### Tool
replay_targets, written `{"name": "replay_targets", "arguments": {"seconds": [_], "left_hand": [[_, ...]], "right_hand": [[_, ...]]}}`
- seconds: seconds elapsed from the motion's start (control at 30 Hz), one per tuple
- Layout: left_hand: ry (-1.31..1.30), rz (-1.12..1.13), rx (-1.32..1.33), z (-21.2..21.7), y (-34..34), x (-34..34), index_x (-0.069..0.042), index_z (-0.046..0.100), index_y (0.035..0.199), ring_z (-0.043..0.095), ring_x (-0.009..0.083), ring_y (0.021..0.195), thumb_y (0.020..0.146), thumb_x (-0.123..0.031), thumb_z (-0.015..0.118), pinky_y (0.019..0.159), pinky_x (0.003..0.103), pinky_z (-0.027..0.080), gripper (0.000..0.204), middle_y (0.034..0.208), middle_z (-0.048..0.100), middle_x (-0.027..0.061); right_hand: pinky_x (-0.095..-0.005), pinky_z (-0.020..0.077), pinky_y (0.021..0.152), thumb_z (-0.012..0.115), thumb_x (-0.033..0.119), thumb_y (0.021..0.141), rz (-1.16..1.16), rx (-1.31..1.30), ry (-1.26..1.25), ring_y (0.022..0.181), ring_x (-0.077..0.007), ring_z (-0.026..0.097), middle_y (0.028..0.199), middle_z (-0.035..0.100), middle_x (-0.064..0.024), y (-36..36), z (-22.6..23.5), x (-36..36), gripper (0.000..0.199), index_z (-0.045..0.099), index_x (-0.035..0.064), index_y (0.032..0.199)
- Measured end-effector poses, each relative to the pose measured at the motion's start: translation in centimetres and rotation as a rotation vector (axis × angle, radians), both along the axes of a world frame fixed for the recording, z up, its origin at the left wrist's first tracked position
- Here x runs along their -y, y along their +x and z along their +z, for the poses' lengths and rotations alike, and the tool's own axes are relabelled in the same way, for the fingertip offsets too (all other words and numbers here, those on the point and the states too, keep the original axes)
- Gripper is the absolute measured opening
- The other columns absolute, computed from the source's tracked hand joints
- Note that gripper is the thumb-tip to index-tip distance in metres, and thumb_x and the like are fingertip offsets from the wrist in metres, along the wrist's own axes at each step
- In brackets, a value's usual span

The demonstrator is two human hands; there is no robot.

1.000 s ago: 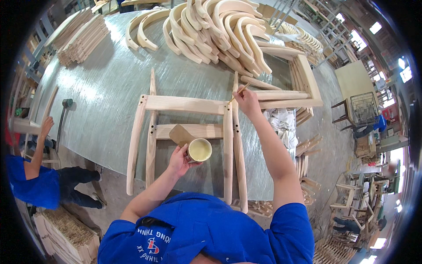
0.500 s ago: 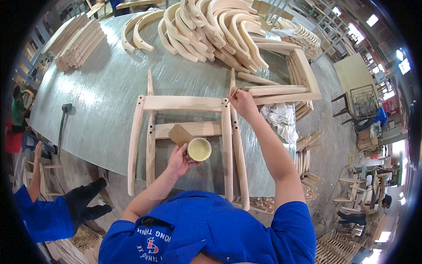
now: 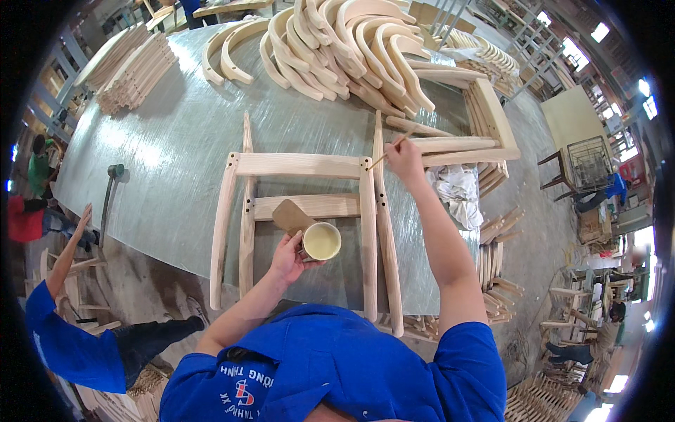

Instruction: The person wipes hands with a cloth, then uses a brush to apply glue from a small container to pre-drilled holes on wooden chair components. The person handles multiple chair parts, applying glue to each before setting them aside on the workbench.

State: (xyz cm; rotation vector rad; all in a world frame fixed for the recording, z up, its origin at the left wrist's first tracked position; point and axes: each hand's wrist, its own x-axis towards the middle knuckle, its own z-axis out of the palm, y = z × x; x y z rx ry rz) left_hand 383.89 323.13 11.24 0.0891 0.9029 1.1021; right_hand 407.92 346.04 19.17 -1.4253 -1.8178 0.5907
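Little has shifted: right hand (image 3: 406, 157) keeps its grip closed on a thin stick (image 3: 385, 154), tip at the pale wooden frame's (image 3: 299, 166) corner, pointing left. Left hand (image 3: 287, 257) grips a cup (image 3: 321, 241) of cream glue above the worktop (image 3: 162, 162).

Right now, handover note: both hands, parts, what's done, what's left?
Left hand: holds a cup of pale glue above the chair frame lying flat on the metal-topped table.
Right hand: grips a thin stick, tip at the frame's top right joint.
Done: frame laid together. Which joints already have glue cannot be told.
Left, likely: the other joints. Curved wooden parts lie piled at the far side.
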Motion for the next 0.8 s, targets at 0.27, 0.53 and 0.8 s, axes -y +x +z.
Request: {"name": "replay_targets", "arguments": {"seconds": [0.27, 0.53, 0.8], "left_hand": [[0.001, 0.009, -0.034, 0.1, 0.0, 0.7, -0.012, 0.038, 0.118, 0.06, 0.0287, 0.096, 0.094, -0.025, 0.043, 0.073, 0.056, 0.053, 0.027, 0.111, 0.053, 0.011], [0.003, -0.016, -0.04, 0.6, 0.8, 0.8, -0.012, 0.037, 0.12, 0.06, 0.0293, 0.095, 0.094, -0.024, 0.043, 0.073, 0.056, 0.053, 0.029, 0.111, 0.053, 0.0118], [-0.012, -0.022, -0.078, 0.9, 0.7, 1.5, -0.013, 0.036, 0.121, 0.059, 0.0297, 0.098, 0.095, -0.024, 0.041, 0.075, 0.056, 0.052, 0.03, 0.115, 0.052, 0.0117]], "right_hand": [[-0.0246, 0.0495, 0.055, 0.059, 0.012, 0.085, -0.023, -0.592, -0.2, 0.058, -0.0123, 0.059, 0.066, 0.06, -0.0075, 3.2, -2.3, 2.8, 0.014, 0.052, 0.0002, 0.08], [-0.0313, 0.0548, 0.064, 0.058, 0.006, 0.085, -0.049, -1.172, -0.378, 0.069, -0.0189, 0.062, 0.081, 0.061, -0.0109, 5.1, -6.8, 5.4, 0.01, 0.051, 0.0013, 0.088], [-0.0347, 0.0554, 0.067, 0.057, 0.004, 0.085, -0.06, -1.331, -0.488, 0.071, -0.0211, 0.063, 0.084, 0.063, -0.0131, 5.1, -8.9, 5.0, 0.007, 0.051, 0.0018, 0.089]]}}
